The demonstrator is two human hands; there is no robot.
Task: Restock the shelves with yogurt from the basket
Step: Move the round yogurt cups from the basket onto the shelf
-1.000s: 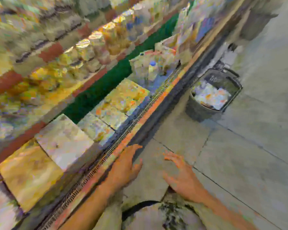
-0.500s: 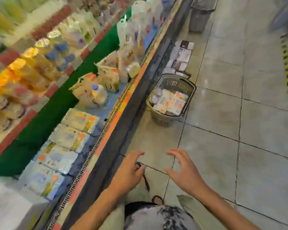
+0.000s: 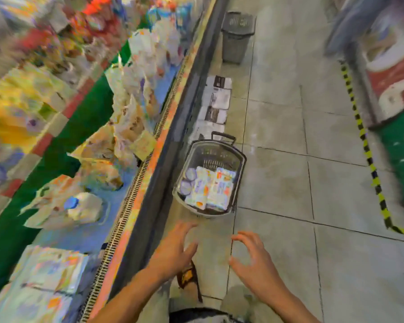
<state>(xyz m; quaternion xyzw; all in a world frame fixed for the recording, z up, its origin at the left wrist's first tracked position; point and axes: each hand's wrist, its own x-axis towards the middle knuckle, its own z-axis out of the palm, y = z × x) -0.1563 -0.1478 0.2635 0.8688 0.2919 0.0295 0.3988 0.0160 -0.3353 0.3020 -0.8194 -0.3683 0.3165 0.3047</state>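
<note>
You reach toward the basket [image 3: 210,180] with left hand [image 3: 175,250] and right hand [image 3: 254,259] spread, both empty; next, grasp a yogurt pack [image 3: 216,188] for the shelf [image 3: 135,183]

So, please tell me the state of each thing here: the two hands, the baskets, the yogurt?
Left hand: open, empty, fingers spread.
Right hand: open, empty, fingers curled.
Near basket: on the floor beside the cooler, partly filled.
Yogurt packs: lying in the near basket, not yet picked up.
Far basket: standing upright on the floor; contents cannot be seen.
</note>
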